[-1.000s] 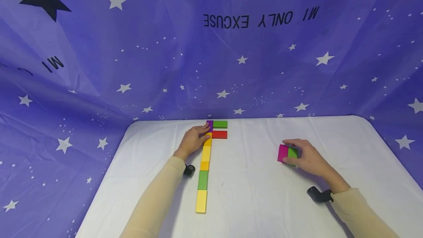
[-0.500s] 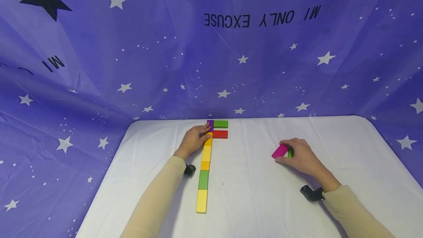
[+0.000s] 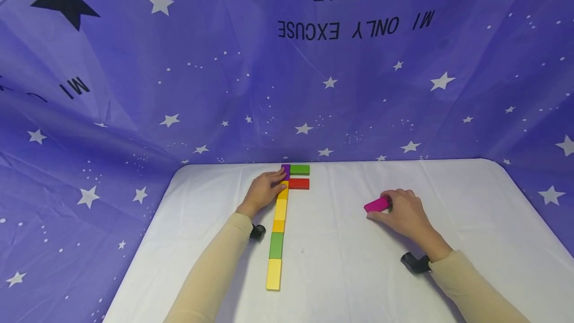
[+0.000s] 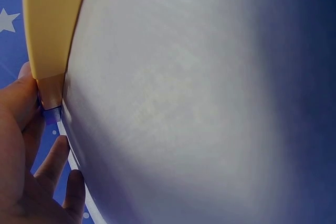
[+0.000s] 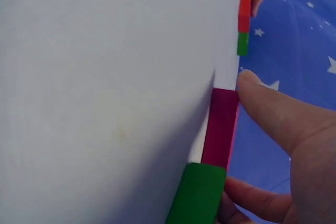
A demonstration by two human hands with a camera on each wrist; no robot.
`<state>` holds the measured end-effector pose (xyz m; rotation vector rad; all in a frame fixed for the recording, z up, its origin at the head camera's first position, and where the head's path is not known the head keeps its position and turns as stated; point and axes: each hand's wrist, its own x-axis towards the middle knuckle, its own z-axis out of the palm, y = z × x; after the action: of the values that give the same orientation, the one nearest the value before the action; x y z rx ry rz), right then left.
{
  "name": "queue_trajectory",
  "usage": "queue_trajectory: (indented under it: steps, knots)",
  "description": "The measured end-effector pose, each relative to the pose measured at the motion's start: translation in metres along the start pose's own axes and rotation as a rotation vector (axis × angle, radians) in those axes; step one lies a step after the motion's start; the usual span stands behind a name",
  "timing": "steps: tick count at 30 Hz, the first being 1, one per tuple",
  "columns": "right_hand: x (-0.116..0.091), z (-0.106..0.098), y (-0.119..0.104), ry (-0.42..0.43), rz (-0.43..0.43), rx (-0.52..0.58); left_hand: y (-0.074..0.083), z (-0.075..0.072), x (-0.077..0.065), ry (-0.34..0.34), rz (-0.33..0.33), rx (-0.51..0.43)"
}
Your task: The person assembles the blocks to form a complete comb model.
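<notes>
My right hand [image 3: 405, 213] grips a magenta block [image 3: 376, 205] on the right side of the table, thumb toward the near end and fingers at the far end. In the right wrist view a green block [image 5: 198, 195] sits against the magenta block's end; the hand hides it in the head view. At the far end of a row of blocks, my left hand [image 3: 261, 192] has its fingers on the purple block [image 3: 285, 171] and its thumb at the orange block [image 3: 282, 193]. A green block [image 3: 300, 170] and a red block [image 3: 299, 184] extend rightward from that end.
Toward me the row continues with a yellow block [image 3: 280, 210], a small orange block [image 3: 278, 226], a green block [image 3: 276, 245] and another yellow block [image 3: 274, 274]. They lie on a white cloth-covered table [image 3: 332, 263]. A purple star-printed curtain [image 3: 251, 64] rises behind it.
My right hand has shifted left and turned the magenta block askew; its green neighbour has slipped from sight behind the hand in the head view. The left hand has stayed put.
</notes>
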<state>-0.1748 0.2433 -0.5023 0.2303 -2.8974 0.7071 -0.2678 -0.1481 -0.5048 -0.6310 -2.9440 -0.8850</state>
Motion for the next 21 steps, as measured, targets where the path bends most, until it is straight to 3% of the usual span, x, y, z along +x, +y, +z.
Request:
queue_trajectory:
  steps: [21]
  knots:
    - [0.0031, -0.0046, 0.0016, -0.049, -0.018, 0.039, -0.0006, 0.001, -0.0005, 0.007, -0.006, -0.008]
